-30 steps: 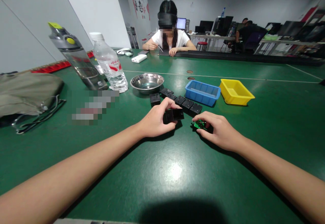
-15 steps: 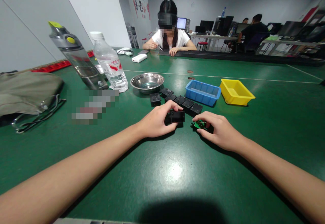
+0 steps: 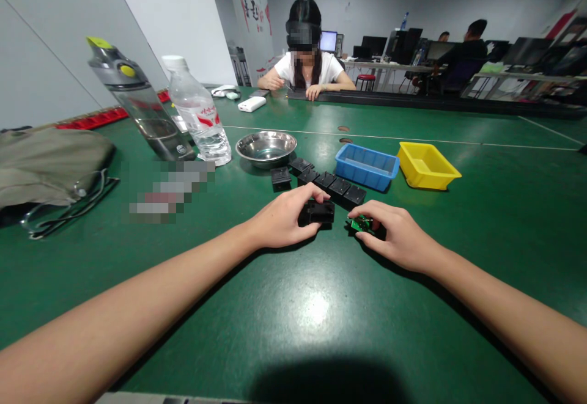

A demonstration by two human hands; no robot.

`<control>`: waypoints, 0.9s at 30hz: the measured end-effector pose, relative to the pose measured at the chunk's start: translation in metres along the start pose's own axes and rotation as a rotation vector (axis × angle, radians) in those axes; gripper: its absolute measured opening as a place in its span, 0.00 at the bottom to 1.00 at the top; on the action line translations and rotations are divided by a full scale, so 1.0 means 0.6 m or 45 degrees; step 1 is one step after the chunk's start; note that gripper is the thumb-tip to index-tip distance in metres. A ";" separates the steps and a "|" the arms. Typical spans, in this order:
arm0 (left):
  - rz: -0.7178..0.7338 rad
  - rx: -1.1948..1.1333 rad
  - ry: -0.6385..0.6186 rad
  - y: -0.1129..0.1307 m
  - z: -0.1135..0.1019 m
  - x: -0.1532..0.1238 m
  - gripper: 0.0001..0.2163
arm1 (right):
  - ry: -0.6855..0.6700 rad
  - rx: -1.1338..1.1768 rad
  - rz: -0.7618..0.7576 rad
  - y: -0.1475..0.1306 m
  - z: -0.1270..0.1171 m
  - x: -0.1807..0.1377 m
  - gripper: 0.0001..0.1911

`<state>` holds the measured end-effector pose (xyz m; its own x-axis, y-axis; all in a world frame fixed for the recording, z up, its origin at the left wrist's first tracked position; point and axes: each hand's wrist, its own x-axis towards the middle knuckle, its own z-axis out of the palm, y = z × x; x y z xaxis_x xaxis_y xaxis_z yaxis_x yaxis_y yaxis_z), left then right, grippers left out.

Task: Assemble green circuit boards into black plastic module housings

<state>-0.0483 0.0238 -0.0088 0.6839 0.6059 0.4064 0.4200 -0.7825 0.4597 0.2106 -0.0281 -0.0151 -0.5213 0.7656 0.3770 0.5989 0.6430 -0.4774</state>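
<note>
My left hand [image 3: 290, 216] is closed round a small black plastic housing [image 3: 323, 212], thumb on the near side and fingers on the far side. To its right, my right hand [image 3: 398, 233] pinches a green circuit board [image 3: 360, 224] between thumb and fingers, just above or on the table; the contact is hard to make out. A short gap separates the board from the housing. Just beyond my hands runs a row of similar black housings [image 3: 339, 187], and one more black housing [image 3: 280, 178] lies to the left of that row.
Behind the housings stand a steel bowl [image 3: 266, 148], a blue bin [image 3: 367, 168] and a yellow bin [image 3: 427, 167]. A water bottle [image 3: 198, 113], a grey drinking bottle [image 3: 140, 107] and glasses [image 3: 68, 208] are at left. Across the green table [image 3: 275, 330] sits another person [image 3: 305, 55].
The black housing in my left hand has tipped slightly, showing more of its top face. My right hand and the circuit board have hardly moved.
</note>
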 end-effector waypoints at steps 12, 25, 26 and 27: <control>0.001 0.035 -0.001 -0.002 0.001 -0.001 0.14 | 0.013 0.005 -0.006 -0.002 -0.001 0.000 0.15; 0.013 0.049 -0.034 -0.003 0.000 0.000 0.15 | -0.001 -0.012 -0.009 -0.002 -0.002 0.000 0.15; 0.014 0.049 -0.037 -0.004 0.000 0.000 0.15 | -0.001 -0.013 -0.007 -0.002 -0.002 0.000 0.15; 0.013 0.049 -0.041 -0.004 0.000 0.000 0.15 | -0.003 -0.013 -0.005 -0.002 -0.002 0.000 0.15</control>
<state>-0.0495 0.0255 -0.0098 0.7069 0.5931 0.3853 0.4350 -0.7941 0.4244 0.2105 -0.0287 -0.0133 -0.5250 0.7631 0.3770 0.6031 0.6460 -0.4679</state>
